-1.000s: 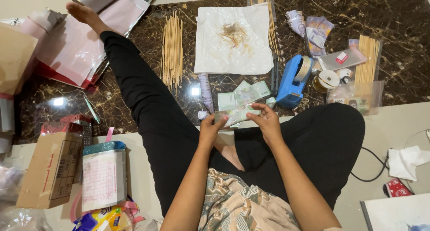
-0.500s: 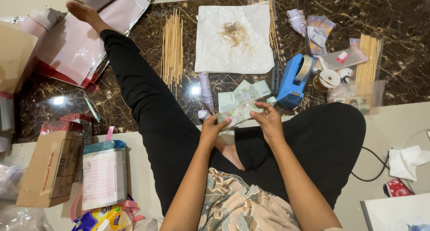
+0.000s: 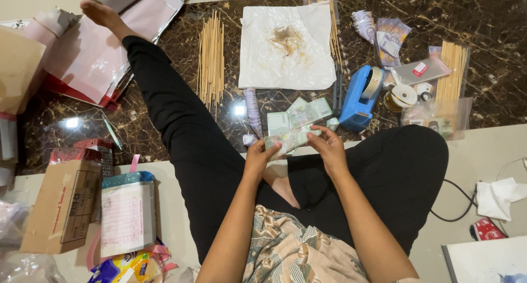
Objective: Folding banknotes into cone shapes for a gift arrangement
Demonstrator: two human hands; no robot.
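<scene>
Banknotes (image 3: 293, 130), greenish and fanned, are held just above the person's lap, near the centre of the view. The left hand (image 3: 259, 157) pinches the lower end of the fan with curled fingers, and the right hand (image 3: 328, 146) closes on its right edge. The long axis of the notes runs from about 7 o'clock to 1 o'clock, the free ends pointing to 1 o'clock. At 2 o'clock a clear plastic bag (image 3: 439, 115) holds a folded note, and wooden sticks (image 3: 453, 69) lie on it. A blue tape dispenser (image 3: 359, 99) with a roll inside stands just beside the notes, at 1 o'clock.
</scene>
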